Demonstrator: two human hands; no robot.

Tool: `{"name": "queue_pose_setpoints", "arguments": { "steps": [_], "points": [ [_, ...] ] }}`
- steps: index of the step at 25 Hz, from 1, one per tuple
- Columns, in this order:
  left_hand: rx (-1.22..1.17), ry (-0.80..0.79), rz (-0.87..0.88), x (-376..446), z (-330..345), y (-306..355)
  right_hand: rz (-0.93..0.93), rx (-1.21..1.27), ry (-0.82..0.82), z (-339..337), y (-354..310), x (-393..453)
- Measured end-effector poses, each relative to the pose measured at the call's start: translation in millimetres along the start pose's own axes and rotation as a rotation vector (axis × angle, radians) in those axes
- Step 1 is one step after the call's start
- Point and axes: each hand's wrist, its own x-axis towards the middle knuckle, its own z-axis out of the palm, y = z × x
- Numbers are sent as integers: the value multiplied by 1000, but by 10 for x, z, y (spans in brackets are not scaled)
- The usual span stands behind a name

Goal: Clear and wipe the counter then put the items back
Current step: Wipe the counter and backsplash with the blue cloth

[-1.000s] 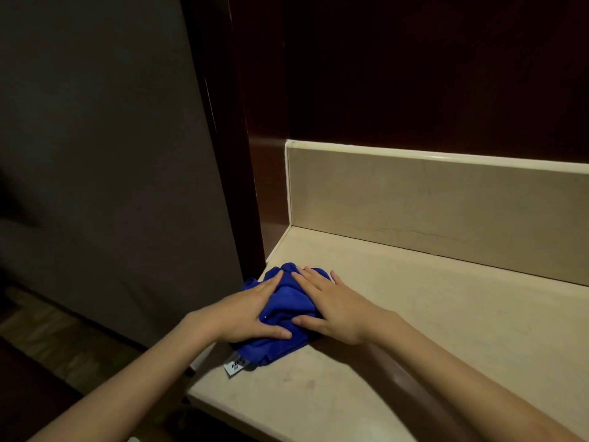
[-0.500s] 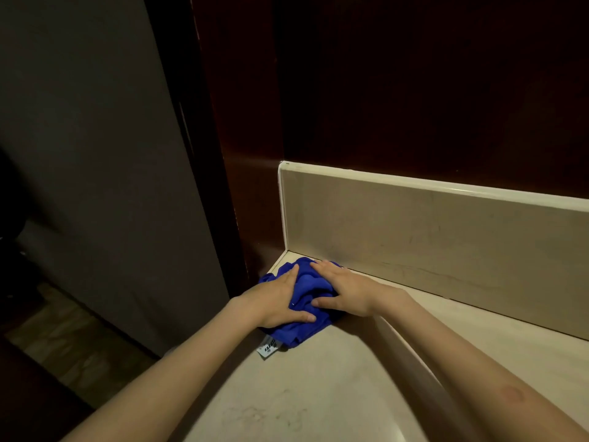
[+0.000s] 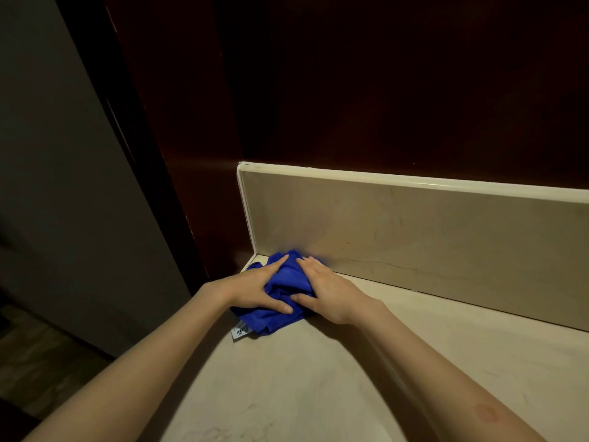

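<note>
Head view: two hands, left hand [image 3: 255, 287] and right hand [image 3: 325, 295], press one cloth [image 3: 283, 282].

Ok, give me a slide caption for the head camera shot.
Both hands, left and right, press a blue cloth into the counter's back-left corner.

A dim indoor room, likely a home or hotel. A beige stone counter [image 3: 318, 384] fills 5 o'clock, its matching upstand [image 3: 414, 237] at 3 o'clock against dark red wood panelling [image 3: 382, 90] at 12. A grey wall [image 3: 63, 186] stands at 9 o'clock, wood-look flooring [image 3: 41, 362] at 8.
</note>
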Motion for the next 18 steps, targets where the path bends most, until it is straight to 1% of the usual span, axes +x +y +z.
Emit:
{"name": "queue_pose_setpoints", "arguments": {
  "steps": [4,11,18],
  "points": [
    [2,-9,97,76,115,292,70,-6,25,-90,126,-325],
    [68,-58,307,333,492,1089,283,-38,113,-303,437,-1242],
    [69,-124,369,480,832,1905,420,-48,160,-551,760,-2072]
  ]
}}
